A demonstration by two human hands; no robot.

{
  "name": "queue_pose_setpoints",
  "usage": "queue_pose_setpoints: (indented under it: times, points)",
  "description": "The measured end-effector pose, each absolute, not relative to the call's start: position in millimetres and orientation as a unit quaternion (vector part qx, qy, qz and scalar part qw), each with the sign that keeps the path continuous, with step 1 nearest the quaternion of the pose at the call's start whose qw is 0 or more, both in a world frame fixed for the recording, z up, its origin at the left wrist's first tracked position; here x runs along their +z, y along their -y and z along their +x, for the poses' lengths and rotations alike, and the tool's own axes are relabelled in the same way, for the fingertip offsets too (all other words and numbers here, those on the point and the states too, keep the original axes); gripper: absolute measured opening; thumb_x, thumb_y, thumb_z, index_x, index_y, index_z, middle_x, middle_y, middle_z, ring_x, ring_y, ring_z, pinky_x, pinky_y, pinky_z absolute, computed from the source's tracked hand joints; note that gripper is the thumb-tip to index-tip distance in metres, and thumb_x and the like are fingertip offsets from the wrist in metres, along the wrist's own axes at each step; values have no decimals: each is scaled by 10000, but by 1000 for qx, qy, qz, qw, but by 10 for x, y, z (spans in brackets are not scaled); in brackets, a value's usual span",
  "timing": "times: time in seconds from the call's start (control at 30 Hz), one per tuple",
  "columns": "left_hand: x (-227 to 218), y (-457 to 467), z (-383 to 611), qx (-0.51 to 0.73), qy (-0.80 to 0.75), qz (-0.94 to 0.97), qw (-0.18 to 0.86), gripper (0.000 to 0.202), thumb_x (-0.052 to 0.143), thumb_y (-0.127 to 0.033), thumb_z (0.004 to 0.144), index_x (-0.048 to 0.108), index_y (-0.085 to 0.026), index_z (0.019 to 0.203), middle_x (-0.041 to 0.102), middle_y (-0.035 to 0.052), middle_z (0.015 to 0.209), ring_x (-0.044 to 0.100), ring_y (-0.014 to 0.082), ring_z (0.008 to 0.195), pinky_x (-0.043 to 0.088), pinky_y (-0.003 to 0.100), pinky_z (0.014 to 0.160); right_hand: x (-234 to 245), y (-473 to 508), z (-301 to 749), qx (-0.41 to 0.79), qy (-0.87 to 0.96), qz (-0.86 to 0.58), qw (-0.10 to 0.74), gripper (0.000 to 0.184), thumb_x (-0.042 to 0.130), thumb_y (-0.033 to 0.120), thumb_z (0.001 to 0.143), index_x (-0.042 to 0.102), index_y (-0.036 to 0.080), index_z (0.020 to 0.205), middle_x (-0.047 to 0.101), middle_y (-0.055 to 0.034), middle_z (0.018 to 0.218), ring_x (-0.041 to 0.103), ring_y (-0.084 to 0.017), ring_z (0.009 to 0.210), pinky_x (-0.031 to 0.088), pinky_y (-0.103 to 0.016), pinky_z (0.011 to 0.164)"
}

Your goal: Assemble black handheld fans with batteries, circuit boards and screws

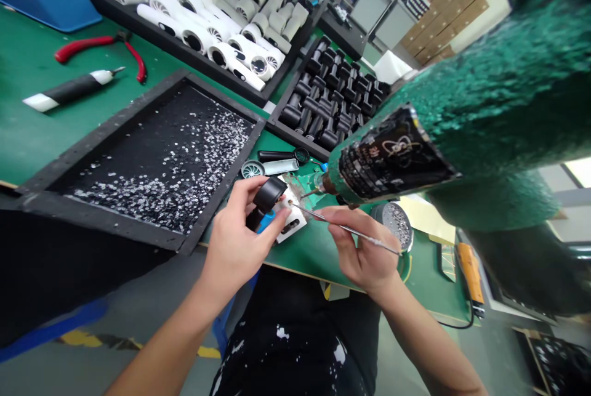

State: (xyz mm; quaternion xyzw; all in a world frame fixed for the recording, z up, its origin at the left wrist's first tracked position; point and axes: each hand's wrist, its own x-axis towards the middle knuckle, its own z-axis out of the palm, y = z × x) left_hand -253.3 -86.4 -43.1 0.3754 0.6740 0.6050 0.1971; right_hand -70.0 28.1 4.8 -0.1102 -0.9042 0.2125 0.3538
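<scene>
My left hand is closed around a black plastic housing with a round, hollow head and a blue part below it. Its thumb rests by a white block with holes and a slot. Between the fingers of my right hand is a thin metal pick, its tip near a hole in the block. Just above the tip, the narrow metal end of a green machine points down toward the block. What lies inside the housing is hidden.
A black tray of small shiny metal pieces stands left. Behind are trays of white housings and black housings. Red-handled pliers and a black-and-white tool lie far left. A round dish and an orange tool are right.
</scene>
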Motion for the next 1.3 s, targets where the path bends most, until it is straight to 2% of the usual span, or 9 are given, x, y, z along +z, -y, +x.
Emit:
queue_pose_setpoints:
  times: [0.13,0.23,0.3,0.47,0.67,0.8,0.97,1.13,1.3]
  points:
    - [-436,862,-2531,613,-666,372,204,479,831,-331,896,594,-278,1309,743,7,1131,763,207,1004,621,308,920,128,-238,-766,153,909,-157,354,142,604,144,1036,655,195,1158,800,-35,1005,786,-126,872,629,-205,766]
    - [-428,860,-2530,619,-662,370,204,471,838,-323,892,600,-276,1296,741,0,1131,755,195,1010,610,290,922,193,-195,-857,94,911,-189,353,48,591,205,1057,636,197,1072,795,-12,896,773,-131,747,591,-220,669]
    - [-422,859,-2530,621,-660,371,204,465,839,-320,893,603,-275,1291,743,-2,1129,751,191,1020,602,282,922,230,-171,-920,68,913,-202,348,54,585,224,1065,630,204,1042,789,-2,861,770,-140,723,571,-237,639]
    - [-429,859,-2532,616,-666,372,197,462,839,-334,892,607,-284,1289,754,-1,1144,754,205,1045,591,308,952,169,-125,-934,103,907,-216,347,71,595,195,1062,642,221,1109,801,7,947,802,-146,797,598,-233,661]
    - [-446,861,-2533,612,-668,371,203,489,843,-336,889,600,-284,1310,755,2,1137,760,210,1029,608,317,940,-265,-89,-754,296,842,-208,400,345,605,102,1029,601,270,1330,789,-38,1219,820,-213,1044,699,-360,868]
    - [-437,856,-2535,609,-670,379,190,479,837,-332,890,604,-271,1304,742,9,1136,756,211,1038,620,308,931,-451,-96,-741,328,822,-183,428,402,598,59,1012,608,284,1345,789,-37,1247,817,-230,1078,709,-391,884]
    - [-420,858,-2536,612,-671,376,183,471,837,-313,887,612,-263,1297,742,16,1116,763,217,1028,636,309,910,-514,-121,-781,341,801,-162,464,422,576,59,1019,613,288,1372,789,-46,1245,812,-246,1097,719,-437,897]
    - [-405,881,-2519,616,-686,360,144,423,825,-327,896,619,-243,1255,727,26,1098,752,206,940,638,298,825,-521,-136,-790,344,799,-161,466,381,584,70,1018,621,272,1339,798,-54,1212,818,-236,1076,717,-406,892]
    - [-310,841,-2547,601,-689,390,105,458,855,-331,874,653,-263,1279,722,11,1076,738,192,923,626,287,844,-505,-145,-798,345,801,-162,461,312,569,106,1035,616,254,1305,802,-66,1207,819,-224,1080,711,-380,905]
